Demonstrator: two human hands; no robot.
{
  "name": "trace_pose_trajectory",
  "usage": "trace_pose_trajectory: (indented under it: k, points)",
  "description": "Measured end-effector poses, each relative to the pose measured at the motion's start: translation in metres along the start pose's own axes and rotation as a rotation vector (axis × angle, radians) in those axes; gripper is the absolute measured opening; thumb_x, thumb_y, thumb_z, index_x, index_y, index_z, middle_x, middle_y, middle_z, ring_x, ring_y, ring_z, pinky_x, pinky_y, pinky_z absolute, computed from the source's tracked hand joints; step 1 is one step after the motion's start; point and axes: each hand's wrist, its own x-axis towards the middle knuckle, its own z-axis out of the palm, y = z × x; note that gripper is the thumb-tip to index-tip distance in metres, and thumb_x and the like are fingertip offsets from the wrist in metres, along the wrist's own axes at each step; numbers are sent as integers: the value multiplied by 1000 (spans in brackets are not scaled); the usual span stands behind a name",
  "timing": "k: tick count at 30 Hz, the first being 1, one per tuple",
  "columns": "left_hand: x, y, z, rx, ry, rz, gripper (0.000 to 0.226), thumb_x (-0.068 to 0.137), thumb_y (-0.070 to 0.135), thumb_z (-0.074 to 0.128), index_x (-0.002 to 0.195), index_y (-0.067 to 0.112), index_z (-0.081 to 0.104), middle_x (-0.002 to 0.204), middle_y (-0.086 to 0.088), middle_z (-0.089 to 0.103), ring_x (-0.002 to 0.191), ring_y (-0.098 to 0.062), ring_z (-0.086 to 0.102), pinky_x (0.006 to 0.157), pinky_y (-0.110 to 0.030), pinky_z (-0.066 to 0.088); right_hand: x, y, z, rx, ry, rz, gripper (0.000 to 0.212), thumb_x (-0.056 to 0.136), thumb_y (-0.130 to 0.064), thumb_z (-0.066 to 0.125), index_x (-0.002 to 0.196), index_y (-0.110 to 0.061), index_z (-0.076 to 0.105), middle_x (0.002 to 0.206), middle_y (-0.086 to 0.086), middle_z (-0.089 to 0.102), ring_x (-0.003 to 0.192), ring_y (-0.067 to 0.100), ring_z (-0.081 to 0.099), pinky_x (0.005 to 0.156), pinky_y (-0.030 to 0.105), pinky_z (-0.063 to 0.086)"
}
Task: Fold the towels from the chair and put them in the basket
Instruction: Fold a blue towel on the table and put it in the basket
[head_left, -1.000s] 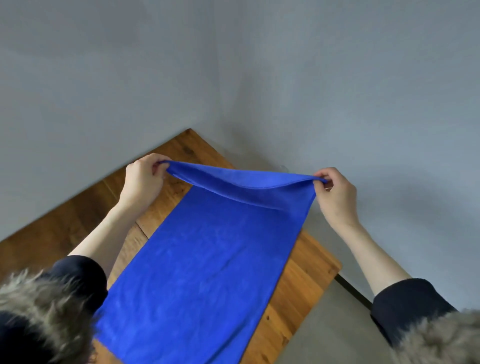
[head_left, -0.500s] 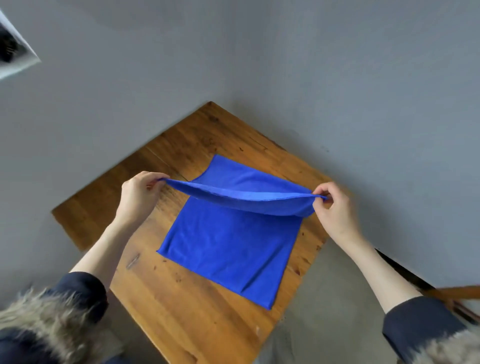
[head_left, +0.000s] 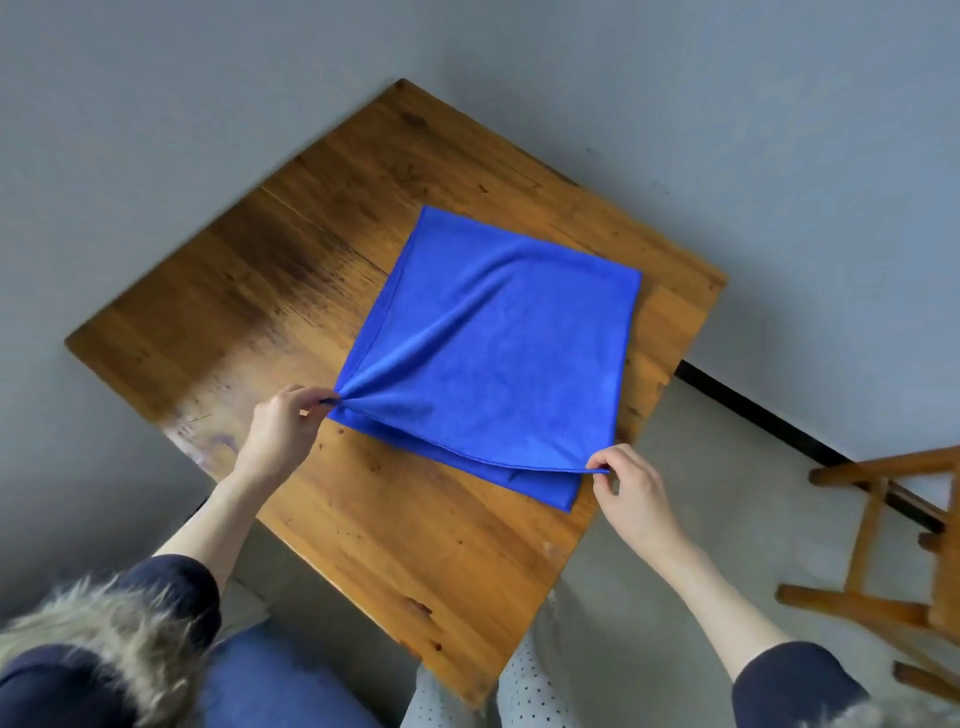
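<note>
A blue towel (head_left: 498, 353) lies folded in half on the wooden table (head_left: 291, 291), its upper layer drawn over the lower one. My left hand (head_left: 280, 431) pinches the near left corner of the upper layer. My right hand (head_left: 631, 493) pinches the near right corner, held slightly above the lower layer, whose edge shows beneath. No basket is in view.
A wooden chair frame (head_left: 893, 551) stands at the right, beside the table's right edge. Grey walls meet behind the table's far corner. Grey floor lies between the table and the chair.
Both hands have carried the towel's far edge toward me and down, laying the upper half over the lower half. The view has tilted down, showing more of the table and the chair.
</note>
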Motion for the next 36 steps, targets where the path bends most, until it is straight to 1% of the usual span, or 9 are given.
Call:
trace_pose_trajectory:
  k: [7, 12, 16, 19, 22, 25, 28, 33, 36]
  points:
    - [1, -23, 22, 12, -59, -77, 28, 90, 0, 49, 108, 10, 67, 111, -13, 60, 83, -34, 60, 74, -33, 42, -17, 10, 28, -71, 2, -7, 15, 73, 13, 63, 77, -2, 63, 82, 7, 62, 76, 27, 61, 68, 22, 39]
    - [3, -20, 28, -85, -25, -143, 31, 87, 7, 47, 114, 15, 61, 111, -7, 53, 99, -28, 56, 82, -39, 47, -22, 9, 46, -116, 7, -57, 18, 68, 14, 69, 72, -3, 62, 77, 7, 61, 75, 27, 57, 70, 26, 41]
    - [8, -17, 34, -99, -26, -185, 28, 90, 25, 56, 115, 13, 56, 112, -11, 55, 110, -30, 47, 95, -46, 40, -26, 8, 61, -284, -4, -109, 25, 67, -11, 80, 85, -8, 62, 89, 6, 61, 86, 19, 44, 74, 27, 42]
    - [8, -15, 40, -88, -31, -157, 36, 86, 24, 64, 117, 10, 52, 108, -13, 56, 106, -29, 43, 86, -41, 38, -32, 4, 66, -430, -35, -148, 36, 65, -27, 81, 90, -10, 61, 99, 10, 61, 92, 24, 49, 75, 34, 50]
    - [11, -14, 42, -96, -24, -136, 33, 85, 17, 64, 115, 12, 50, 103, -14, 55, 94, -27, 49, 73, -33, 33, -33, 2, 68, -505, -34, -170, 33, 65, -18, 82, 90, -9, 63, 103, 15, 62, 92, 33, 59, 69, 38, 56]
    - [15, -13, 41, -133, -32, -75, 29, 85, 9, 63, 112, 9, 54, 110, -18, 50, 94, -30, 53, 77, -37, 42, -31, 2, 65, -589, -89, -195, 45, 53, -3, 85, 93, -11, 66, 105, 16, 62, 93, 35, 61, 67, 39, 56]
    - [14, -13, 37, -141, -5, 35, 22, 83, 0, 63, 104, 7, 61, 118, -18, 46, 95, -31, 54, 81, -40, 49, -30, 2, 62, -669, -162, -233, 62, 39, -7, 88, 96, -14, 66, 107, 15, 63, 93, 34, 60, 69, 37, 53]
    - [6, -19, 33, -27, -54, 243, 15, 84, -1, 62, 95, 7, 68, 124, -17, 48, 78, -27, 56, 75, -36, 48, -24, 0, 62, -685, -77, -255, 49, 48, -4, 85, 92, -11, 65, 99, 12, 64, 87, 31, 62, 69, 37, 52]
    - [2, -22, 31, 105, -132, 421, 22, 81, -9, 62, 96, 6, 67, 123, -20, 51, 84, -32, 60, 78, -36, 48, -18, 0, 63, -642, 8, -293, 32, 58, 0, 81, 85, -7, 66, 90, 10, 65, 80, 27, 64, 61, 34, 54]
